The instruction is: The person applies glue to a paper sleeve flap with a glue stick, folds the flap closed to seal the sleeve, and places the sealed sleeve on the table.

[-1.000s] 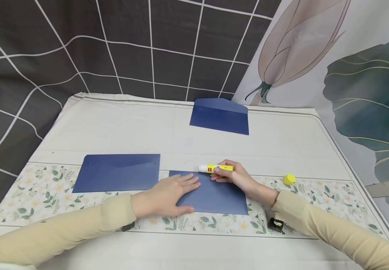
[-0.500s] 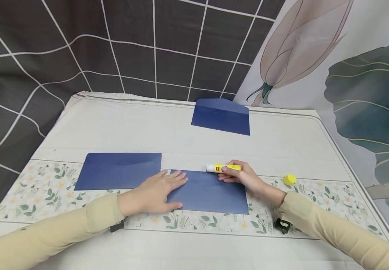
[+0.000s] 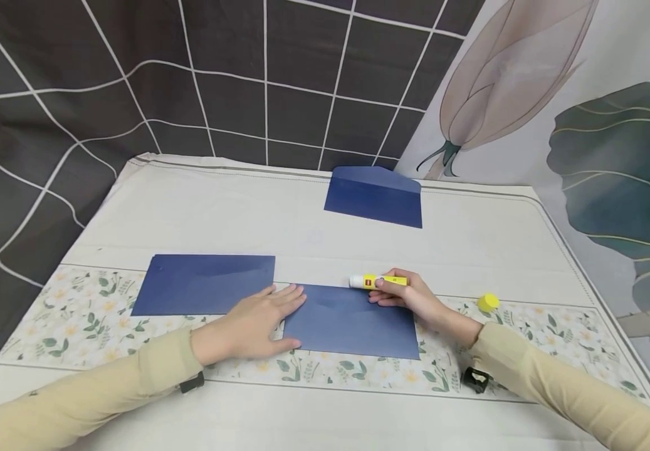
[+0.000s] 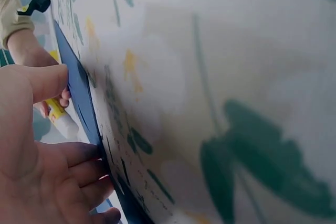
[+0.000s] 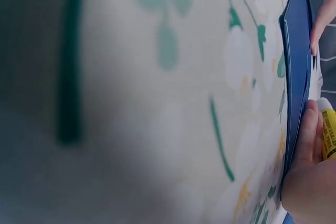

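Note:
In the head view a blue envelope [image 3: 353, 326] lies flat in front of me. My left hand [image 3: 259, 322] rests at its left edge, fingers spread and fairly straight. A yellow glue stick [image 3: 371, 282] with a white end is pinched between the thumb and fingers of my right hand [image 3: 409, 297]. It lies level, its white end pointing left, over the envelope's far edge. The right wrist view shows the same glue stick [image 5: 329, 129] beside the envelope [image 5: 298, 61]. From the left wrist, the left hand's fingertips [image 4: 97, 153] meet the envelope's edge.
Left of my left hand lies another blue envelope [image 3: 203, 285], perhaps a stack. A blue envelope with its flap raised [image 3: 375, 203] lies at the table's far edge. The yellow cap [image 3: 488, 303] stands to the right. A dark gridded curtain [image 3: 296, 81] hangs behind the table.
My left hand has slid left from the middle of the envelope to its left edge. The right hand has shifted slightly right with the glue stick, which stays at the far edge.

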Tool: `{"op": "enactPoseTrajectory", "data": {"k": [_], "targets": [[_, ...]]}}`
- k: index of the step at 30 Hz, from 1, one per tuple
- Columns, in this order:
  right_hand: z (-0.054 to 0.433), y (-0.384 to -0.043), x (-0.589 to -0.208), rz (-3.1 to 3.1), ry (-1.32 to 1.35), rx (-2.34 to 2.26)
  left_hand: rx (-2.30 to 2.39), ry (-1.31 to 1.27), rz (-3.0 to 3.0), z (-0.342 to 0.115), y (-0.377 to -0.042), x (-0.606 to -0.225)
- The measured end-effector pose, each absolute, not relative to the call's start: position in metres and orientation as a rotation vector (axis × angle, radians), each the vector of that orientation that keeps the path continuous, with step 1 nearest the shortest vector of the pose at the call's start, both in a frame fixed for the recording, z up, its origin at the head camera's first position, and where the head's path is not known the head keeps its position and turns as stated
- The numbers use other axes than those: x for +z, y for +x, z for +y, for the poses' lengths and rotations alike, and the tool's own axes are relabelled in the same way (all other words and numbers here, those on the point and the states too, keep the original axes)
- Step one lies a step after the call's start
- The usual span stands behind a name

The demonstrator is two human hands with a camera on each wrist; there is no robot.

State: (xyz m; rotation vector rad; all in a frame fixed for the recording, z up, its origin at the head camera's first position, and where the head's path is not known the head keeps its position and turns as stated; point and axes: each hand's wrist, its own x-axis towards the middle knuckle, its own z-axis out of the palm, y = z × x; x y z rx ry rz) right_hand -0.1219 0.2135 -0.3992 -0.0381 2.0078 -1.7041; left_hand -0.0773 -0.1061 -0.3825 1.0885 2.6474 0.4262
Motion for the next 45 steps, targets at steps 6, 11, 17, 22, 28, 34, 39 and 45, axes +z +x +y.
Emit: {"op": "enactPoseTrajectory", "data": {"k": [6,11,17,22,28,34,39,45], "targets": [[0.216,-0.121,-0.399,2.022,-0.041,-1.695,0.417,1.098,2.661,-0.103,-0.075,-0.384],[0.217,-0.119,-0.399,2.029,-0.03,-1.691,0.398,1.117,2.678,-0.101,-0.073,-0.385],[0.219,-0.12,-0.397,2.027,0.001,-1.676,0.291,1.188,2.74,-0.093,-0.078,-0.382],[0.222,-0.123,-0.393,1.927,0.025,-1.664,0.19,1.3,2.729,-0.07,-0.085,-0.379],[0.223,-0.127,-0.391,1.82,0.041,-1.7,0.098,1.456,2.545,-0.025,-0.085,-0.376],[0.221,-0.128,-0.391,1.814,0.024,-1.707,0.023,1.482,2.463,-0.003,-0.087,-0.379],[0.223,-0.126,-0.391,1.846,0.025,-1.692,0.028,1.458,2.448,-0.002,-0.089,-0.384],[0.222,-0.127,-0.392,1.847,0.01,-1.687,0.084,1.407,2.439,-0.004,-0.089,-0.385]]}}
